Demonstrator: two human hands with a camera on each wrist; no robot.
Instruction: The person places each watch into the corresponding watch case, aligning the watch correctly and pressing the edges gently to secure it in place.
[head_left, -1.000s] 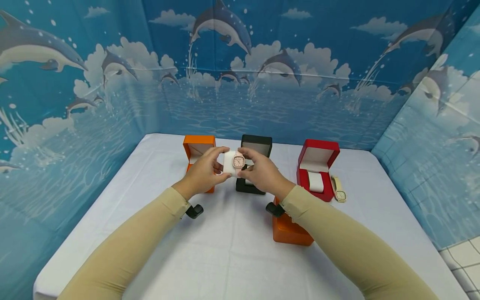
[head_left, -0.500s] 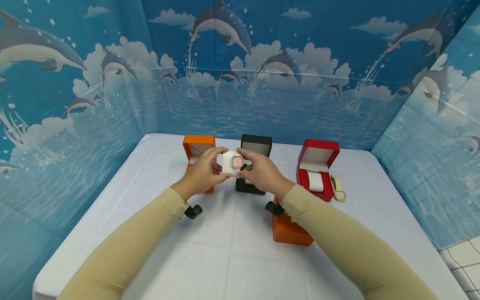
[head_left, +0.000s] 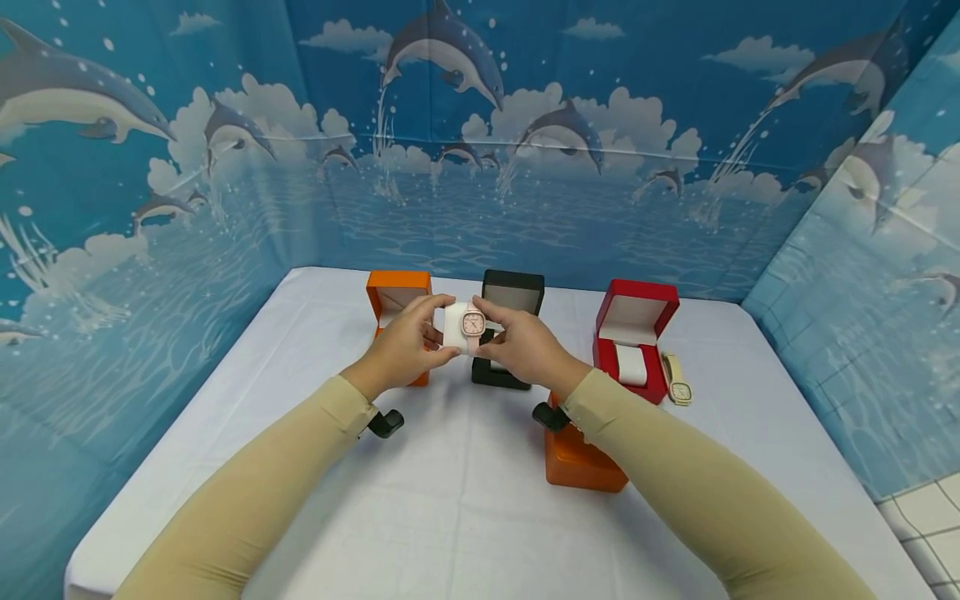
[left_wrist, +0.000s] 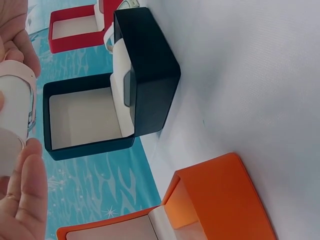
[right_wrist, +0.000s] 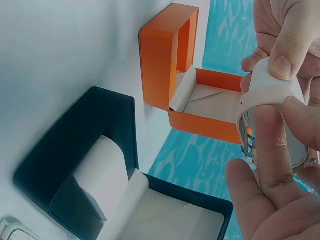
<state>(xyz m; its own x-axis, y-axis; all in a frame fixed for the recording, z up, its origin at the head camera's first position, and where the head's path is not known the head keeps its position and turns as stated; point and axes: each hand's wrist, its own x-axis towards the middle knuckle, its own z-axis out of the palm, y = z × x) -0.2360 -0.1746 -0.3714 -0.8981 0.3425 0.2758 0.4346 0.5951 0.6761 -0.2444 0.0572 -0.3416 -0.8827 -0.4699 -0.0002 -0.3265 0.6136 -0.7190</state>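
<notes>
Above the table a wristwatch [head_left: 473, 323] with a pale pink strap and a rounded-square face is looped round a white watch cushion [head_left: 453, 327], near the cushion's right end. My left hand [head_left: 408, 340] grips the cushion's left end, its thumb [right_wrist: 285, 62] on the white surface in the right wrist view. With fingers and thumb my right hand [head_left: 528, 343] pinches the watch at its strap [right_wrist: 265, 97]. A metal buckle [left_wrist: 32, 120] shows at the strap's side in the left wrist view. The open dark box [head_left: 513, 290] and open orange box [head_left: 399, 279] stand just behind the hands.
An open red box [head_left: 641, 290] with a white cushion [head_left: 632, 364] stands at right, a cream-strapped watch [head_left: 678, 390] beside it. Under my right forearm sits an orange-brown box [head_left: 585, 467]. Another watch [right_wrist: 17, 231] lies near the dark box. White cloth covers the table [head_left: 420, 508].
Both hands have shifted very slightly left, carrying the cushion and wristwatch along. Their hold looks the same, and the boxes have stayed in place.
</notes>
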